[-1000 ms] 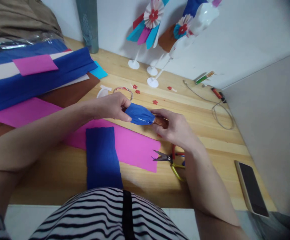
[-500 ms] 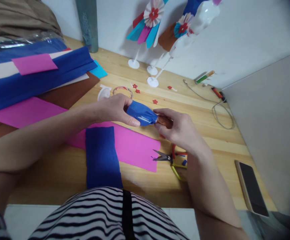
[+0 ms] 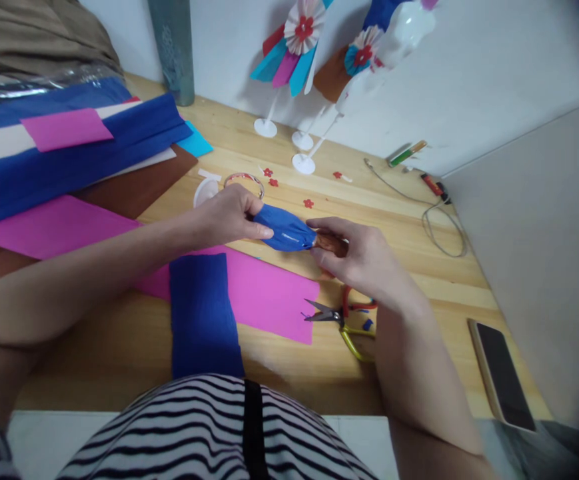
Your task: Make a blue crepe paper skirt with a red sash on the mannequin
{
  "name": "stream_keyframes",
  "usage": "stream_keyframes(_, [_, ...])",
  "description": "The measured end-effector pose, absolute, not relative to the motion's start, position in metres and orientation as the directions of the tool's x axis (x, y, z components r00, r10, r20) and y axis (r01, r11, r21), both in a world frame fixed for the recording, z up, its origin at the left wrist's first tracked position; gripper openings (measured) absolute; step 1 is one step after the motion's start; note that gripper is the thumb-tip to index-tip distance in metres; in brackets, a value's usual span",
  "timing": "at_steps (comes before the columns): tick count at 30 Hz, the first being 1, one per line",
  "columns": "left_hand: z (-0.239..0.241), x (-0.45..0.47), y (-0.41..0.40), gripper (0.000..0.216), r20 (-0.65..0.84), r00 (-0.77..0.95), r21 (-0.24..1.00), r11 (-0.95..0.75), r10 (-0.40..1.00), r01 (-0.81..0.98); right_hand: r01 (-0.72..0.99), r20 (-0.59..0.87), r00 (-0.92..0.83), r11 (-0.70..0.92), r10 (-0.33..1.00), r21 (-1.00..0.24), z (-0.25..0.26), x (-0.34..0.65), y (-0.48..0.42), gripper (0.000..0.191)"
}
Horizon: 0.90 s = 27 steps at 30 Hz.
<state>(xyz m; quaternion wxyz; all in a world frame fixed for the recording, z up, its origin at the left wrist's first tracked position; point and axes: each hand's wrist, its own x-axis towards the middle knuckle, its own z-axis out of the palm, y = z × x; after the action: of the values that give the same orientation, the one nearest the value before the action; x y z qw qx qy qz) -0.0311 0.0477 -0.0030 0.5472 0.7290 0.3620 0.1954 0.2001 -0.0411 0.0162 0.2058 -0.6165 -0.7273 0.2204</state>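
Observation:
Between my two hands, above the table, lies a piece of blue crepe paper point(image 3: 286, 229) gathered into a narrow neck at its right end. My left hand point(image 3: 232, 217) pinches its left end between thumb and fingers. At the neck, the fingers of my right hand point(image 3: 362, 253) close round a bunched brown piece point(image 3: 330, 243), probably crepe paper, joined to the blue one. A shiny streak shows on the blue surface. Below my hands a flat blue crepe paper sheet point(image 3: 204, 313) overlaps a pink strip point(image 3: 274, 300). Open scissors point(image 3: 336, 315) with red and yellow handles lie under my right wrist.
Paper sheets point(image 3: 139, 133) pile up at the left. Balloon stands with paper decorations point(image 3: 304, 163) and a grey-green bottle point(image 3: 172, 53) stand along the wall. Small red flowers point(image 3: 308, 203) and a tape ring point(image 3: 244, 183) lie behind my hands. A phone point(image 3: 502, 373) and a cable point(image 3: 439, 227) are at right.
My left thumb has drawn back a little to the left along the blue paper, which looks slightly more stretched out. My right hand keeps its hold on the brown end.

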Motion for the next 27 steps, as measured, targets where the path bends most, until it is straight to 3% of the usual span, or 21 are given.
stream_keyframes(7, [0.003,-0.031,0.044,0.021,-0.123,0.664,0.951,-0.105,0.737,0.292,0.809,-0.005,-0.168,0.135,0.986,-0.572,0.018,0.199,-0.042,0.036])
stream_keyframes(15, [0.002,-0.031,0.042,0.022,-0.221,0.700,0.965,0.049,0.679,0.257,0.827,-0.023,-0.187,0.145,0.982,-0.544,0.016,0.201,-0.041,0.037])
stream_keyframes(20, [-0.003,-0.029,0.042,0.016,-0.135,0.758,0.977,-0.042,0.638,0.209,0.816,-0.021,-0.188,0.145,0.982,-0.559,0.014,0.203,-0.040,0.038])
stream_keyframes(27, [-0.008,-0.022,0.028,0.020,-0.038,0.705,0.976,-0.125,0.708,0.178,0.797,-0.081,-0.168,0.087,0.982,-0.597,0.016,0.204,-0.040,0.034])
